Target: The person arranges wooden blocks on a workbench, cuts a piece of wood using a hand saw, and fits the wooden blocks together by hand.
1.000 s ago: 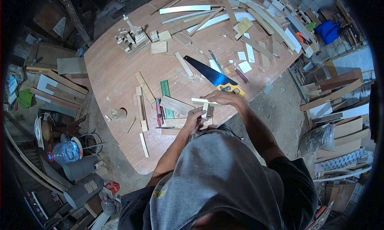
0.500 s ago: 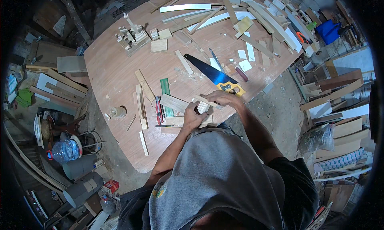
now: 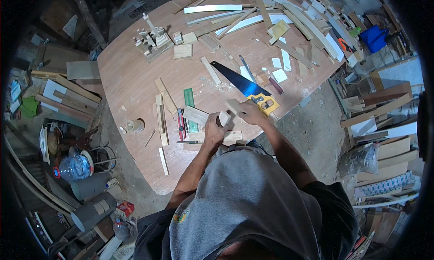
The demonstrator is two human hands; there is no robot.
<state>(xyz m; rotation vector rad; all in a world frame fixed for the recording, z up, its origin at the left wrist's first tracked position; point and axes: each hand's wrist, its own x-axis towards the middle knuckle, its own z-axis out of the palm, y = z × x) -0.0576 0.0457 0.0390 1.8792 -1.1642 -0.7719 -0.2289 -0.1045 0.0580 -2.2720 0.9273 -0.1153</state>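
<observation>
My left hand (image 3: 214,130) is closed around a pale length of wood (image 3: 195,115), near the table's front edge; its squared end (image 3: 224,118) sticks out past my fingers on the right. Close beside that end, my right hand (image 3: 253,113) grips a small flat wood piece (image 3: 233,107), slightly blurred and apart from the held length. Just beyond the right hand lies a handsaw (image 3: 242,84) with a yellow handle. Under and beside the left hand are a wooden strip (image 3: 233,135), a green ruler-like strip (image 3: 189,97) and a red tool (image 3: 181,124).
On the wooden table (image 3: 131,88) stand a small wooden model building (image 3: 153,38) and a glass jar (image 3: 134,125). Several strips and offcuts (image 3: 266,25) crowd its far right. Stacked boards (image 3: 391,106) line the right side; a water bottle (image 3: 74,168) lies at left.
My right hand has turned the small wood piece and drawn it off the end of the held length, leaving a gap. My left hand keeps its grip and has shifted little.
</observation>
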